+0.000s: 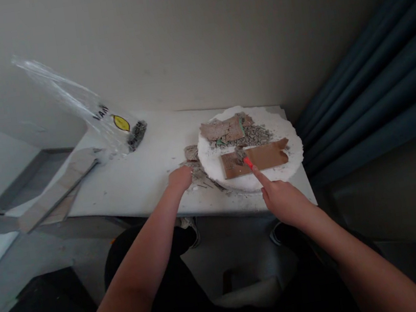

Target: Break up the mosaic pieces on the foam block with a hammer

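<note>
Head view: the right hand is closed around a red-handled tool, index finger stretched along the handle, and the tool's grey-caked head rests on the left part of a brown strip. That strip lies on the near half of a ragged-edged white disc, with grey crumbs and a cracked, coated piece behind it. The left hand is curled up just beside the disc's left edge, near a grey clump; whether it grips anything, I cannot tell. Farther left on the white tabletop stands a clear plastic bag with dark bits at its bottom.
</note>
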### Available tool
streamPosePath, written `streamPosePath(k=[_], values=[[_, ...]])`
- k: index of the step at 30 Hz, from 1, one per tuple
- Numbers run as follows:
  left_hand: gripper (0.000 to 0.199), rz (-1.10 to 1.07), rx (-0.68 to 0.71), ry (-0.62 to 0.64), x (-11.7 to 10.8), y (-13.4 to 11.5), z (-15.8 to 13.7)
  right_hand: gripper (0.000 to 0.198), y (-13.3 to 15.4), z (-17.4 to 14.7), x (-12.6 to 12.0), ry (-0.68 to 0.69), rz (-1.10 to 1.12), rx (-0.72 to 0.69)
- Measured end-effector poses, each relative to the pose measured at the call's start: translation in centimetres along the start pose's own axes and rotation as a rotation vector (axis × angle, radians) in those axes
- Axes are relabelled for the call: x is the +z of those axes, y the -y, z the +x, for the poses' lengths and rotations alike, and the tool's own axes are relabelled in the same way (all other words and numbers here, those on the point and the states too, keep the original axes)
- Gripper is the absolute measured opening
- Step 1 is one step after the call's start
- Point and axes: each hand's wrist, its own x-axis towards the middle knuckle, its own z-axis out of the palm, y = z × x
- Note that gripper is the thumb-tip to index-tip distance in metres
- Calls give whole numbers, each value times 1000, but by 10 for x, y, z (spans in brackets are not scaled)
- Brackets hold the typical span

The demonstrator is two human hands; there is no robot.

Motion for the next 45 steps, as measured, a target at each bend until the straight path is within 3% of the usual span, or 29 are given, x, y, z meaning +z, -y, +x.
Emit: streamPosePath(k=[6, 13, 20, 24, 33, 36, 41, 45], values=[[38, 42, 146, -103, 25, 7, 11, 80, 1, 0, -1, 0, -3, 9], [28, 6, 157, -130, 24, 6, 7, 72, 3, -2, -6, 16, 0, 18], [35, -103, -28, -248, 1, -3, 2, 72, 2, 0, -6, 26, 14, 14], [22, -291, -61, -339, -23, -16, -4, 72, 1, 0, -5, 36, 12, 17], [16, -837, 248, -383, -49, -56, -5, 78, 3, 0, -4, 36, 21, 20], [19, -874, 360, -411, -51, -70, -3, 75, 2, 0, -4, 41, 33, 24], [11, -869, 411, -285, -43, -84, -2, 72, -1, 1, -3, 24, 29, -2], [15, -755, 449, -353, -40, -87, -2, 73, -1, 0, -4, 24, 24, 2]])
